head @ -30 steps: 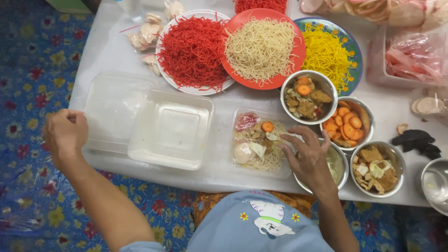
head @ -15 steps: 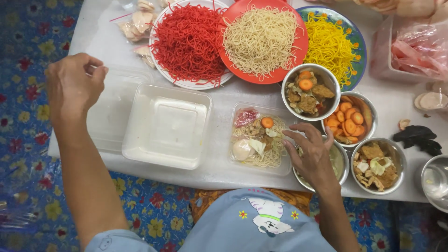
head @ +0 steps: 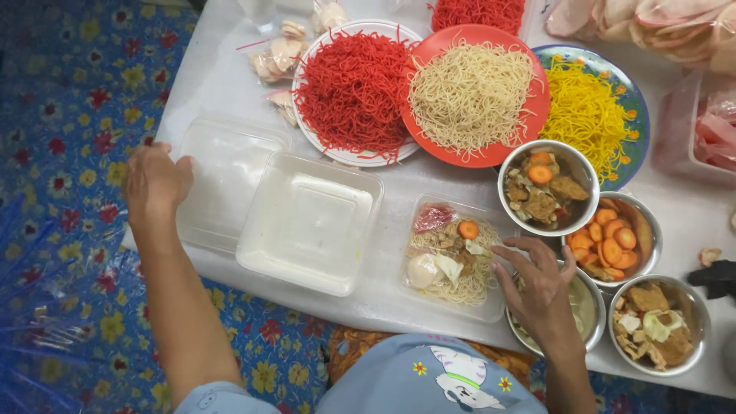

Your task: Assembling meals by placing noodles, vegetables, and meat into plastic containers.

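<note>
My left hand (head: 156, 184) rests at the table's left edge, fingers loosely curled against the rim of a clear, empty plastic container (head: 222, 180), gripping nothing. My right hand (head: 541, 287) hovers near the front edge, fingers spread open and empty, just beside the clear plastic tray of pale noodles with egg and carrot slice (head: 451, 257). A second clear plastic container (head: 310, 222) lies between them.

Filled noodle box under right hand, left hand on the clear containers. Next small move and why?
Probably lift the top clear lid with the left hand and carry it toward the filled noodle box. That box sits open with noodles, egg and carrot in it; the right hand rests at its edge, holding nothing I can see.
</note>
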